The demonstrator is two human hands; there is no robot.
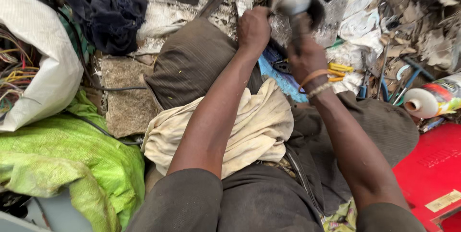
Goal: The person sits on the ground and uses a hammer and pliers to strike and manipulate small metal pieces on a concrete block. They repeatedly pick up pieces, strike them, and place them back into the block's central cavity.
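The person's right hand (307,59) is swinging a hammer (298,13) in a closed grip while the left hand (253,28) is clamping the grey metal casting (331,16) just beyond the knees, so fingers should be staying clear of the hammer.

Counts: two hands, left hand (253,28) and right hand (307,58), both far centre. One hammer (298,9) with one grey metal slab (321,1) under it. Two wristbands (314,82) on the right wrist. One cream cloth (254,126) on the lap. One green sack (72,165) near left, one white sack (43,69) of wires far left. One red box (432,174) near right. One spray can (434,98) right.
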